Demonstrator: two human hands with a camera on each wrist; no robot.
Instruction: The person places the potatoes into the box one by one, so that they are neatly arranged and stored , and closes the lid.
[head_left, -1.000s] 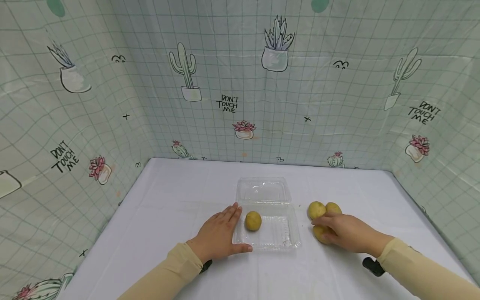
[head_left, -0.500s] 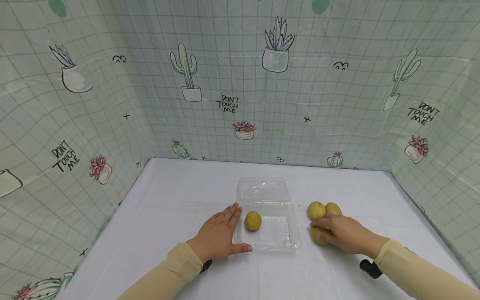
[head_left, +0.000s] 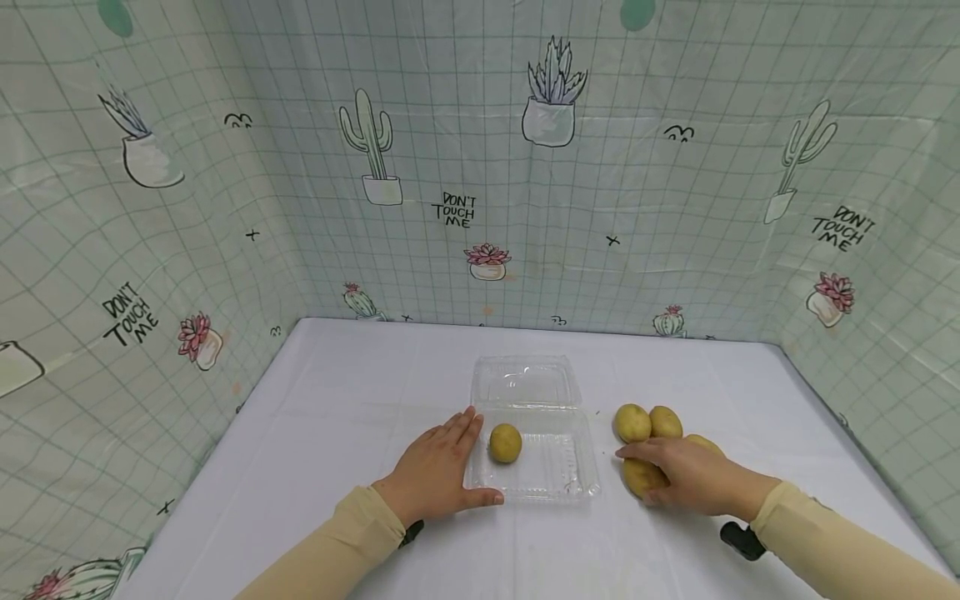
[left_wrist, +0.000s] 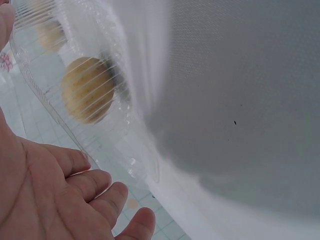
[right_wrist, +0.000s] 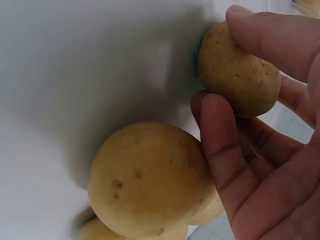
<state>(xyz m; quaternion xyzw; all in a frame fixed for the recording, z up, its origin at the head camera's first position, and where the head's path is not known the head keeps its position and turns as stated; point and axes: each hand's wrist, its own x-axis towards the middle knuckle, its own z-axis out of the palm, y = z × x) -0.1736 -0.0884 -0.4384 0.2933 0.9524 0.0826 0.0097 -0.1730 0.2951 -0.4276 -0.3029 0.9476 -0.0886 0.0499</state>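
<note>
Lightly does it at lower centre-left of the frame, where my left hand (head_left: 438, 471) lies with straight fingers along the left wall of the clear container (head_left: 546, 467), thumb at its near edge; thin plastic would probably slide or buckle under a hard push. Inside, a lone potato (head_left: 506, 443) sits toward the left, with the lid (head_left: 525, 381) laid open above it in the frame. Right of there, two more potatoes (head_left: 632, 423) rest side by side on the table (head_left: 720, 375). Just below them my right hand (head_left: 690, 477) grips a held potato (head_left: 637, 479) between thumb and fingers; I cannot tell whether it is off the table. I'd pinch it across its middle, since a round shape could roll out of a grip near its end. Another potato (head_left: 706, 443) shows behind that hand, so a straight lift seems safer than a sideways drag, which might scatter the neighbours.
</note>
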